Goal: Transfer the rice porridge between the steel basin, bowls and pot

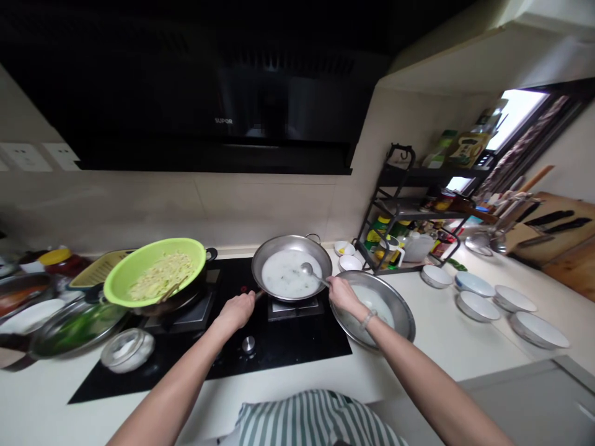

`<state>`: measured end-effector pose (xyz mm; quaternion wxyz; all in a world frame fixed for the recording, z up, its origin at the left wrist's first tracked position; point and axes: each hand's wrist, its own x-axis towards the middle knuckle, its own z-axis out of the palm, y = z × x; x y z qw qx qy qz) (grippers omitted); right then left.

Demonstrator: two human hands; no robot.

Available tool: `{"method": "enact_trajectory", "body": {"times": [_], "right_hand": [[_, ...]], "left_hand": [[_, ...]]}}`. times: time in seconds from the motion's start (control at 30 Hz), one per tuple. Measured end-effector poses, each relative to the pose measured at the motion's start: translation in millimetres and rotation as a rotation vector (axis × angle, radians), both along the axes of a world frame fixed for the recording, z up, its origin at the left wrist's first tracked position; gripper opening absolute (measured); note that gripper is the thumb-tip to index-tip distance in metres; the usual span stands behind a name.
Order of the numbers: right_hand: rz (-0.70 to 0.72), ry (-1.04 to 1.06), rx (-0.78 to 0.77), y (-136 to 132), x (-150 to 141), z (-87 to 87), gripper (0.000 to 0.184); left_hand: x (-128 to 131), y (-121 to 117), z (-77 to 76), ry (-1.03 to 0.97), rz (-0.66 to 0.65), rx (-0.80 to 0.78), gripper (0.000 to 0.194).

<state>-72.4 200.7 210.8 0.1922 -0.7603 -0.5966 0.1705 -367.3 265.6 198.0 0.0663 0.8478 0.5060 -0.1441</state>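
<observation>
A metal wok [260, 260] rests on the right burner, holding a milky white liquid with small green bits. My left hand [238, 310] is closed around the wok's handle [258, 296] at its near left side. My right hand [344, 293] grips a metal ladle [307, 269], whose bowl is at the surface of the white liquid. Under my right hand and forearm stands a wide metal basin [405, 313] with more whitish liquid in it, partly hidden by the arm.
A green basin [116, 282] of pale sprouts sits over the left burner. A glass jar [127, 350] stands near the hob's left front. Two small bowls [349, 263] lie behind the metal basin. Several white bowls [478, 306] and a black spice rack [395, 204] are at right. A range hood [218, 148] hangs above.
</observation>
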Motion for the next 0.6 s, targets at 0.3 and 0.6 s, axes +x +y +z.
{"method": "enact_trajectory", "body": {"times": [0.3, 0.6], "right_hand": [[-0.258, 0.518, -0.012, -3.6, 6.6, 10.3, 0.026], [-0.328, 0.771, -0.041, -23.7, 13.9, 21.3, 0.019]], "left_hand": [[-1.3, 3.3, -4.6, -0.017, -0.012, -0.009, 0.037], [-2.9, 4.6, -5.9, -0.039, -0.01, -0.017, 0.035]]}}
